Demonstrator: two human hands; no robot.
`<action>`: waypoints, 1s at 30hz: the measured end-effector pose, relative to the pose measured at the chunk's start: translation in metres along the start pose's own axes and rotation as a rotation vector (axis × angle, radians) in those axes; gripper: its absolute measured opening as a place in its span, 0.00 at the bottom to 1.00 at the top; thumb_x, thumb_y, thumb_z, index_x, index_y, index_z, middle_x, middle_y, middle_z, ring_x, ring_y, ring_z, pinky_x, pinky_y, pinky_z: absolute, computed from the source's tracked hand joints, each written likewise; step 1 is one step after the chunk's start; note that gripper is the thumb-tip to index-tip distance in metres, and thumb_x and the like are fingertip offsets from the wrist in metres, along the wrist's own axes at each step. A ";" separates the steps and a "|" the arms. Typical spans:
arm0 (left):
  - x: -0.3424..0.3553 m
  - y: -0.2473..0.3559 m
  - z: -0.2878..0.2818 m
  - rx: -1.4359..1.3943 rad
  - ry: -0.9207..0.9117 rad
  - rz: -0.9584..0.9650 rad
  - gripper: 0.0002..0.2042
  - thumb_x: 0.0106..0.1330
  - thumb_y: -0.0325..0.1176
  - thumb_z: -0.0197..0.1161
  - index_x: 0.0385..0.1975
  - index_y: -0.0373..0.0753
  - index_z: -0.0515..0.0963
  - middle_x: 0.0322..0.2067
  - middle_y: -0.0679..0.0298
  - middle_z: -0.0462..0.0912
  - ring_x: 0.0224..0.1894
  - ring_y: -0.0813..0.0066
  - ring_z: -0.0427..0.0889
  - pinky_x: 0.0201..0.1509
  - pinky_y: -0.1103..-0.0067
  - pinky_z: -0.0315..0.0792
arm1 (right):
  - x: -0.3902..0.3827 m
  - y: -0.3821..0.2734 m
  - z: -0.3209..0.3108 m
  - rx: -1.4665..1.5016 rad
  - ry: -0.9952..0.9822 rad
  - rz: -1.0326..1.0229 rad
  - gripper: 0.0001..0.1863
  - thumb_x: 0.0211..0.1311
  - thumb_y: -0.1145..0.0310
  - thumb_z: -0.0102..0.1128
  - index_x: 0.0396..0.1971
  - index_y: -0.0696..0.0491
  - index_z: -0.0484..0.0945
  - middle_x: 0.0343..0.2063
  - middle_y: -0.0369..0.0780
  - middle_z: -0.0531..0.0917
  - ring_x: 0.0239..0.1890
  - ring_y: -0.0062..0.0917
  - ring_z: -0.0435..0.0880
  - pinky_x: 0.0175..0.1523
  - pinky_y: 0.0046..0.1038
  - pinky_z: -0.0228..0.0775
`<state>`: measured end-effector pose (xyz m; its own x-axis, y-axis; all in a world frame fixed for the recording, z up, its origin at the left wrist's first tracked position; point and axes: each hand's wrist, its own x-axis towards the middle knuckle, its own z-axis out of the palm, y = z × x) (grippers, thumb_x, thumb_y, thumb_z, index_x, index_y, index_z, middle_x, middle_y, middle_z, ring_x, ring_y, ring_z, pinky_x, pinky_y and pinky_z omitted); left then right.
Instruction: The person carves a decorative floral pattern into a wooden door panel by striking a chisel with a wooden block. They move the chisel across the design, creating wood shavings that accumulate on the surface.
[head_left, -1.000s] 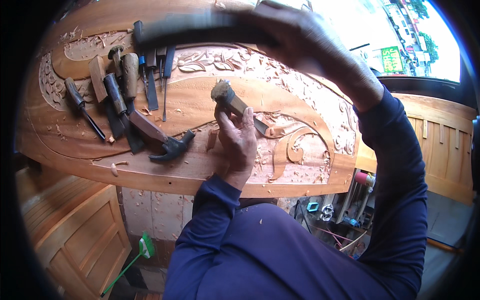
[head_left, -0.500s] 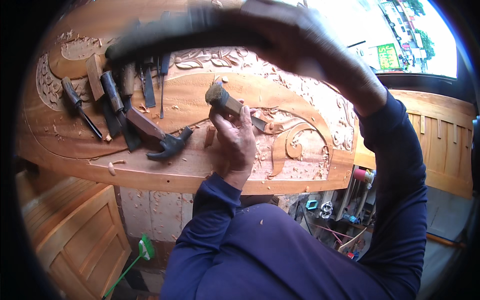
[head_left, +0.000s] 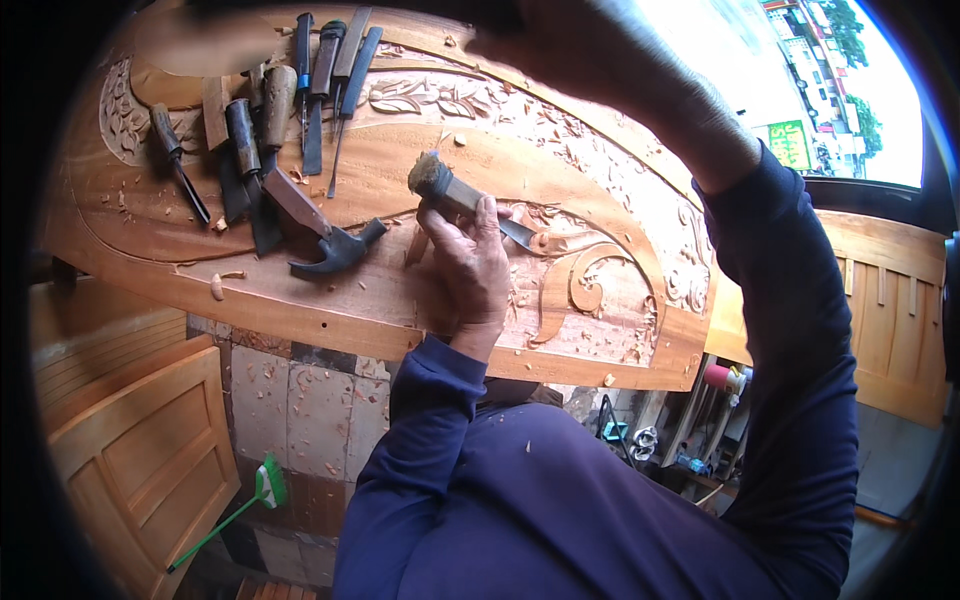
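Observation:
My left hand (head_left: 468, 255) is wrapped round the wooden handle of a carving chisel (head_left: 458, 194), whose butt end looks frayed. The chisel slants to the right, its metal blade reaching a leaf-like scroll (head_left: 585, 285) carved in a large wooden panel (head_left: 390, 165). Raised high at the upper edge, my right hand (head_left: 590, 50) grips a thick, dark, club-like mallet (head_left: 430, 10), mostly cut off by the frame. The mallet is apart from the chisel. Left of my left hand lies a claw hammer (head_left: 340, 245) with a wooden handle.
Several chisels (head_left: 245, 140) lie on the panel's left part, among wood shavings. A panelled wooden door (head_left: 150, 440) leans at lower left beside a green broom (head_left: 270, 485). Another wooden panel (head_left: 885, 310) stands at right, and clutter (head_left: 700, 460) lies below the panel's right end.
My right hand has risen with the mallet, which now mostly leaves the upper edge. More chisels show where it was. My left hand keeps the chisel in nearly the same place; the view has shifted slightly.

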<state>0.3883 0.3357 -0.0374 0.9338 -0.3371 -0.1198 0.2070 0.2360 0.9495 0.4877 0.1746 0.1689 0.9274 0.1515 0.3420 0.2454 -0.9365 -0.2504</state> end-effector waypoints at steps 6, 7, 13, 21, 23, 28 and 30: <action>0.000 0.011 0.007 -0.067 -0.008 -0.015 0.19 0.81 0.31 0.60 0.61 0.36 0.59 0.41 0.55 0.84 0.37 0.75 0.88 0.34 0.81 0.77 | -0.043 0.002 0.015 -0.415 -0.583 -0.119 0.38 0.68 0.78 0.64 0.73 0.25 0.72 0.39 0.37 0.86 0.39 0.28 0.88 0.42 0.31 0.87; 0.001 0.014 0.004 -0.055 -0.004 -0.059 0.20 0.80 0.29 0.60 0.63 0.34 0.58 0.43 0.52 0.84 0.39 0.71 0.89 0.40 0.77 0.80 | -0.048 -0.006 0.019 -0.417 -0.536 -0.147 0.43 0.65 0.81 0.63 0.74 0.21 0.70 0.45 0.35 0.84 0.42 0.29 0.88 0.43 0.30 0.87; -0.001 0.002 -0.003 0.008 -0.046 -0.072 0.20 0.81 0.32 0.59 0.62 0.33 0.58 0.42 0.52 0.87 0.38 0.71 0.88 0.39 0.77 0.81 | 0.001 -0.020 0.006 0.091 -0.032 0.048 0.40 0.63 0.80 0.65 0.74 0.40 0.67 0.54 0.45 0.82 0.55 0.34 0.85 0.55 0.36 0.82; -0.011 0.021 0.014 0.053 0.004 0.006 0.20 0.80 0.29 0.60 0.62 0.32 0.59 0.41 0.51 0.87 0.41 0.69 0.89 0.44 0.75 0.82 | -0.029 -0.009 -0.005 -0.532 -0.591 -0.279 0.38 0.65 0.76 0.67 0.72 0.26 0.73 0.44 0.37 0.83 0.48 0.32 0.87 0.52 0.28 0.86; -0.014 0.017 0.011 -0.026 -0.021 -0.017 0.20 0.80 0.30 0.61 0.62 0.32 0.59 0.41 0.52 0.86 0.41 0.69 0.89 0.45 0.74 0.82 | -0.030 -0.008 0.002 -0.506 -0.453 -0.292 0.38 0.66 0.77 0.66 0.73 0.31 0.72 0.45 0.39 0.83 0.48 0.33 0.87 0.52 0.32 0.86; -0.019 0.025 0.010 0.004 0.039 0.014 0.21 0.79 0.34 0.63 0.60 0.32 0.61 0.45 0.49 0.83 0.45 0.66 0.87 0.47 0.70 0.81 | -0.045 -0.026 0.027 -0.165 -0.070 -0.066 0.40 0.62 0.77 0.67 0.72 0.27 0.72 0.42 0.41 0.86 0.42 0.38 0.90 0.44 0.36 0.87; -0.025 0.016 0.009 0.079 0.045 0.000 0.21 0.80 0.35 0.63 0.60 0.32 0.61 0.46 0.49 0.83 0.46 0.64 0.87 0.48 0.69 0.81 | -0.058 -0.019 0.011 -0.294 -0.459 -0.263 0.42 0.64 0.80 0.62 0.72 0.21 0.72 0.38 0.38 0.82 0.39 0.33 0.88 0.45 0.34 0.87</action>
<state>0.3658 0.3397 -0.0169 0.9463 -0.2953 -0.1313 0.1853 0.1629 0.9691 0.4326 0.1876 0.1440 0.8893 0.4496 -0.0835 0.4555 -0.8873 0.0730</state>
